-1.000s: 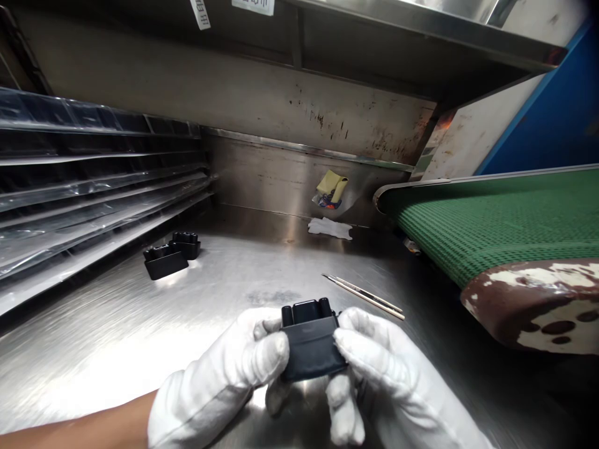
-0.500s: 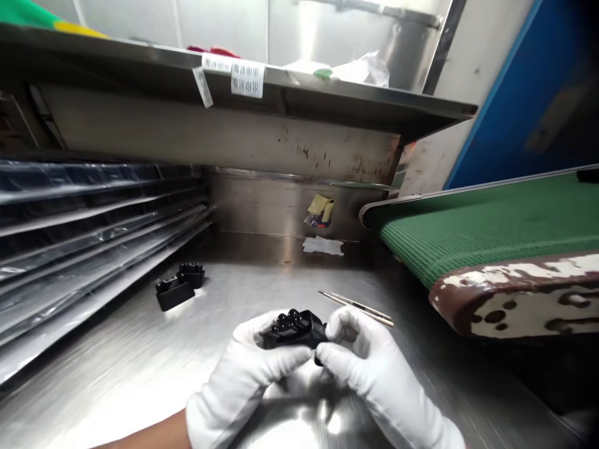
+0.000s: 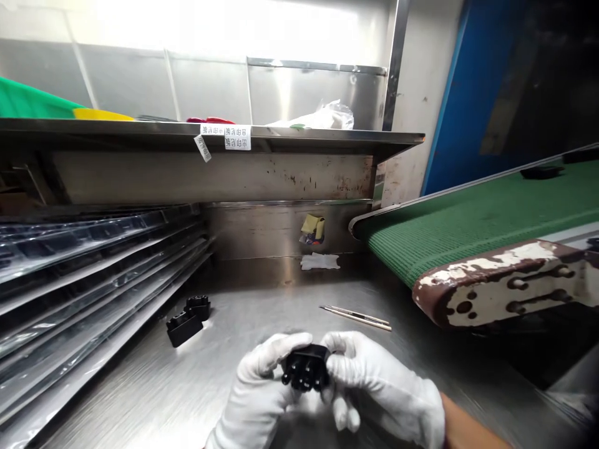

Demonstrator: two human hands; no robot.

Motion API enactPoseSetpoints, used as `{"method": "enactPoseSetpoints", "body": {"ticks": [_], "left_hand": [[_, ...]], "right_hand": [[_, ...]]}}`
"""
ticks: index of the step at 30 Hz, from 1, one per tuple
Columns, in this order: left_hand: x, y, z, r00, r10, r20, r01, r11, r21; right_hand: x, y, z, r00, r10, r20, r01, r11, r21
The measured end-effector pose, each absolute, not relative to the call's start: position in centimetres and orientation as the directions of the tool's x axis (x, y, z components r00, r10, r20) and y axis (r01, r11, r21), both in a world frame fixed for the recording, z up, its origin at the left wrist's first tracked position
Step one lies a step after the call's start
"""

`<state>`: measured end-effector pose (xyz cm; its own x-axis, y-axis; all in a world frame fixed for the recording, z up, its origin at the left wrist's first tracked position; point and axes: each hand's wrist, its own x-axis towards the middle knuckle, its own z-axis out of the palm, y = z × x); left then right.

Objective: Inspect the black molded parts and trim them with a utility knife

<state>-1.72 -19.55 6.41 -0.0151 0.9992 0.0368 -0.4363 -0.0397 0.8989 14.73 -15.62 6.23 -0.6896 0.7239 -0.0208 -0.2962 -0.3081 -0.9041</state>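
Both my hands wear white gloves and grip one small black plastic housing [image 3: 305, 367] low in the middle of the view. My left hand [image 3: 262, 393] holds its left side, my right hand [image 3: 379, 386] its right side. The end with several round openings faces me. The part is held just above the steel bench [image 3: 253, 312]. Two more black plastic housings [image 3: 188, 320] lie together on the bench to the left, well clear of my hands.
Stacked clear plastic trays [image 3: 84, 274] slope along the left. A green conveyor belt [image 3: 468, 218] with a chipped brown end guard [image 3: 496, 280] juts in from the right. Thin tweezers [image 3: 355, 317] lie behind my hands. A white scrap [image 3: 319, 261] lies by the back wall, under a steel shelf [image 3: 210, 134].
The view has tilted upward, showing the shelf top. I have turned the housing in my hands so that its end with the round openings now faces me.
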Motion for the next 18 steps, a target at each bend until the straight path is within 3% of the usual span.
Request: {"method": "enactPoseSetpoints", "body": {"ticks": [3, 6, 8, 12, 15, 18], "left_hand": [[-2.2, -19.3, 6.8, 0.026, 1.000, -0.012, -0.353, 0.021, 0.935], [-2.8, -18.6, 7.5, 0.299, 0.942, -0.154, -0.253, 0.234, 0.939], [-3.1, -18.4, 7.7, 0.465, 0.860, -0.212, -0.186, 0.328, 0.926], [-2.7, -18.4, 7.0, 0.467, 0.830, -0.303, -0.038, 0.362, 0.931], [-1.6, -18.8, 6.2, 0.439, 0.811, -0.387, -0.019, 0.439, 0.898], [-0.7, -18.8, 5.5, 0.437, 0.780, -0.448, -0.132, 0.548, 0.826]], "right_hand": [[15.2, -15.7, 6.6, -0.716, 0.697, -0.041, -0.247, -0.307, -0.919], [15.8, -16.1, 7.4, -0.703, 0.709, -0.062, -0.180, -0.262, -0.948], [16.0, -16.4, 8.0, -0.693, 0.717, -0.070, -0.068, -0.162, -0.984], [16.4, -16.0, 8.6, -0.694, 0.720, -0.032, 0.187, 0.138, -0.973], [17.3, -13.5, 7.8, -0.461, 0.880, 0.113, 0.307, 0.278, -0.910], [18.9, -9.9, 5.9, -0.153, 0.964, 0.217, 0.582, 0.265, -0.769]]}}
